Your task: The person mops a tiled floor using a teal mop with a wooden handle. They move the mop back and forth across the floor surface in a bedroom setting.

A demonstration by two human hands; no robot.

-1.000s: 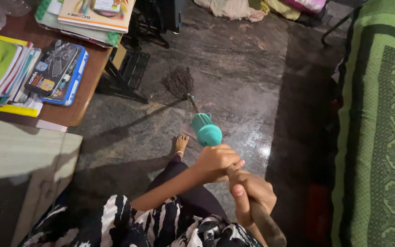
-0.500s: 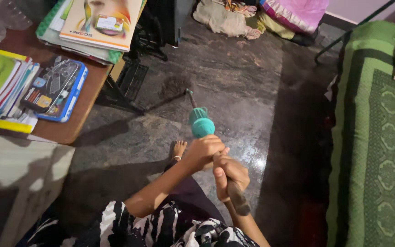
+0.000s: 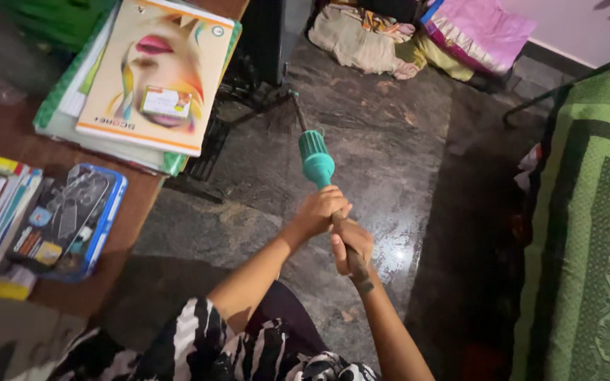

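Both hands (image 3: 335,229) grip broom (image 3: 317,164), swung forward (head probably under table (image 3: 8,134)).

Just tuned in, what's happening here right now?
A person grips a broom handle with both hands, left hand above the right hand. The broom's teal collar points away over the dark stone floor, toward a black stand. A table with books sits to the left, a green bed to the right.

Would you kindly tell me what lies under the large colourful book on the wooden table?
The large colourful book rests on a stack of books with green edges. Their covers are hidden beneath it; only edges show.
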